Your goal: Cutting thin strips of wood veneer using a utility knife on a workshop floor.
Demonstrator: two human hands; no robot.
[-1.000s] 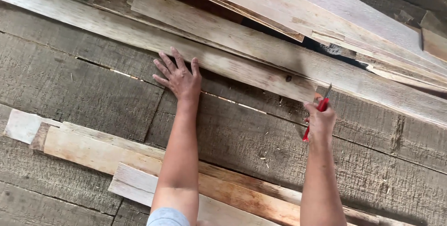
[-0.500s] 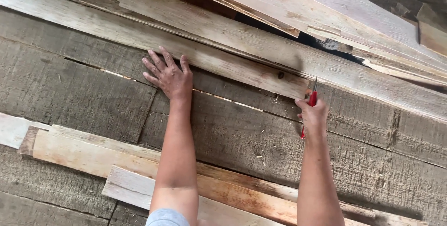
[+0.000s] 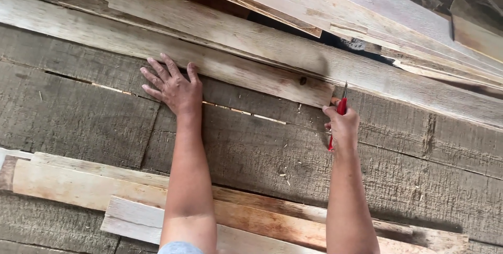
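Pale plank (image 3: 225, 70) lies slantwise across the grey rough-sawn boards (image 3: 73, 118), and your left hand (image 3: 173, 87) presses flat on its lower edge, fingers apart. Your right hand (image 3: 341, 124) has its fingers clamped on a red-handled tool (image 3: 339, 115), tip at the plank's cut end. Loose boards (image 3: 335, 8) are stacked above; more pale strips (image 3: 78, 186) lie near your elbows.

Pale loose boards (image 3: 78, 188) stacked lower left; overlapping planks (image 3: 367, 18) heaped across upper right; rough grey timber (image 3: 73, 118) beneath.
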